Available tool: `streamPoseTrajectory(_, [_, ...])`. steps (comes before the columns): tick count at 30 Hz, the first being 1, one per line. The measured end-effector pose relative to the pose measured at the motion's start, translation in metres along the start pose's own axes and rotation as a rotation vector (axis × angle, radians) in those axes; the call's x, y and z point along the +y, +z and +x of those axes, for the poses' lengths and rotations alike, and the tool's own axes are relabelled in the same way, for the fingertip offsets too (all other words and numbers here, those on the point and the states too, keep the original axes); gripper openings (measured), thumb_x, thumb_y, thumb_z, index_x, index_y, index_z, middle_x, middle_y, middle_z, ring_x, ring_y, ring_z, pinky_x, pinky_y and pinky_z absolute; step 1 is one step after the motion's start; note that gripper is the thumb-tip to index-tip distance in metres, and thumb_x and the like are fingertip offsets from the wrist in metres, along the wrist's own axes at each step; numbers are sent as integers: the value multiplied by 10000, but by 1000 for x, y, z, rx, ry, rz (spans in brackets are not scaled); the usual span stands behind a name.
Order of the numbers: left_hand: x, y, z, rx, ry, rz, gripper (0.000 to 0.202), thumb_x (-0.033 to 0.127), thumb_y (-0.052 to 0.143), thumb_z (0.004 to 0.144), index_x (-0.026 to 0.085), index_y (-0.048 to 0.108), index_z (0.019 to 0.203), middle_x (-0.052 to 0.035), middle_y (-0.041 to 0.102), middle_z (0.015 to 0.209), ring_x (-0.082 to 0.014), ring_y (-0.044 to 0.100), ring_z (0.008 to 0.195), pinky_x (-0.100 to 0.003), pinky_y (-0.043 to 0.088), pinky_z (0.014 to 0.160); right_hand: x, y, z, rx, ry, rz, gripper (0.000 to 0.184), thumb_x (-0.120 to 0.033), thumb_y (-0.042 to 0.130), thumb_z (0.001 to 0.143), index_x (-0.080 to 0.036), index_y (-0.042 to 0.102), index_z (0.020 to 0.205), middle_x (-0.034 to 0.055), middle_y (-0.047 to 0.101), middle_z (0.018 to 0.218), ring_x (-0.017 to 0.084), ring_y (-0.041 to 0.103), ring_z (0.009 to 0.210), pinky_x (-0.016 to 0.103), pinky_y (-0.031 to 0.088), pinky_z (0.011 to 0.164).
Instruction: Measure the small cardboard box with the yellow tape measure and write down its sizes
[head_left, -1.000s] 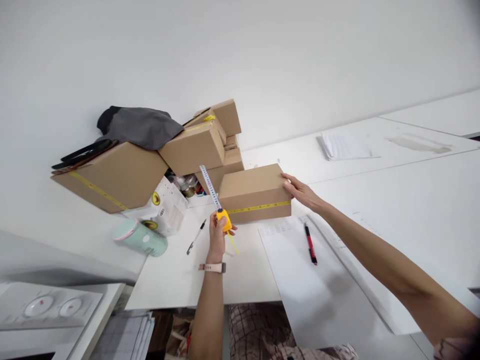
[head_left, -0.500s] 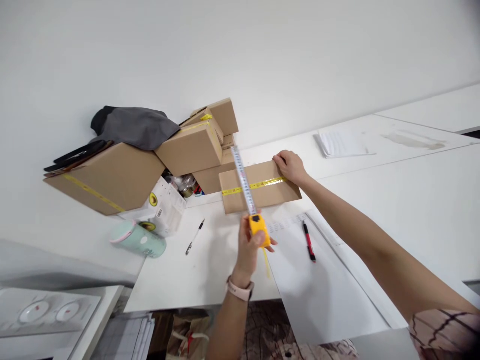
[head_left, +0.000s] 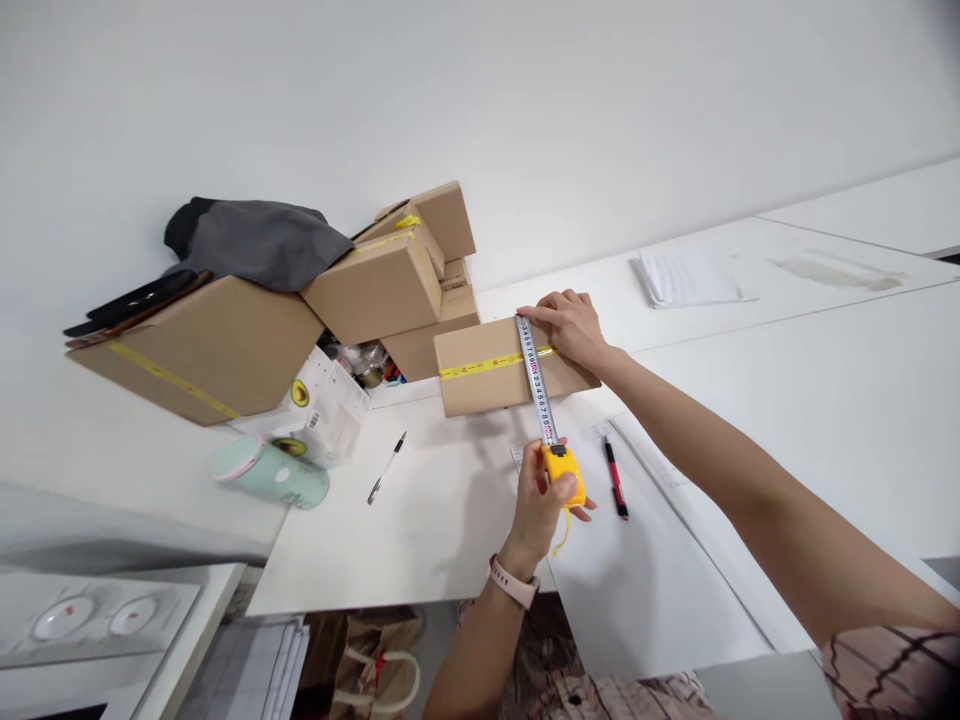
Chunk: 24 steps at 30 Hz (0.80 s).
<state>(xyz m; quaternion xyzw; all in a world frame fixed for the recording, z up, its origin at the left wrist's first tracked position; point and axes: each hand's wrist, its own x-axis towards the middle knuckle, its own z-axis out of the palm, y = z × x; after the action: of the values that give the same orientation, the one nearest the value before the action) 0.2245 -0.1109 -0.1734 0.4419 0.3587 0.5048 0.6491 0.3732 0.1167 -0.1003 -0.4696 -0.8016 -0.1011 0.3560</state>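
Observation:
My left hand [head_left: 531, 525] is closed round the yellow case of a tape measure [head_left: 568, 478], with a yellow cord hanging below it. Its silver blade [head_left: 536, 385] is drawn out across the top of a small cardboard box [head_left: 478, 392], over the box's yellow tape strip [head_left: 480, 368]. At the far edge of the box, my right hand [head_left: 574, 328] pinches the blade's end under the thumb and rests on the box. A red and black pen [head_left: 616, 478] lies on white paper [head_left: 645, 590] to the right of the tape measure.
Several cardboard boxes [head_left: 375, 295] are stacked at the back left, a grey cloth [head_left: 262, 240] on top. A mint-green cylindrical case [head_left: 281, 475] lies beside an avocado-printed box [head_left: 334, 410]. A black and clear pen [head_left: 386, 468] and stacked papers [head_left: 690, 278] lie on the white table [head_left: 337, 560].
The tape measure has moved right and its blade has come down across the box. My right hand has shifted left from the box's corner and taken hold of the blade's end.

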Motion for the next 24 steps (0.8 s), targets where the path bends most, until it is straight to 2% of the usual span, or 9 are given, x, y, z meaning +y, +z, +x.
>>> streamPoseTrajectory(5, [-11,3,2,22,-22,46,611,497,752,758,230,455,1221,-68,570,1188,-128,687,621,-279,585,510,6,4,-1,2,-37,-5,468,-154,397,977,-342,678,1300,102,656,1110,275,466,957,423,285,842])
streamPoseTrajectory(12, [-24,1,8,11,-24,70,715,507,777,729,242,399,1275,-49,584,1136,-125,679,681,-273,593,554,6,6,-1,34,-31,14,487,-137,361,979,-338,693,1272,90,658,1088,270,458,955,417,283,833])
streamPoseTrajectory(20, [-24,1,9,-3,-35,60,748,520,782,721,246,387,1295,-66,589,1163,-131,681,695,-287,593,586,4,7,-2,60,-21,28,458,-180,344,998,-325,709,1233,88,653,1062,261,438,938,413,274,836])
streamPoseTrajectory(24, [-16,1,-3,-21,23,30,709,546,759,748,254,405,1289,-63,597,1142,-136,677,671,-324,601,614,-1,5,-3,78,19,-15,454,-200,316,1005,-289,670,1275,89,667,1027,265,449,943,414,286,843])
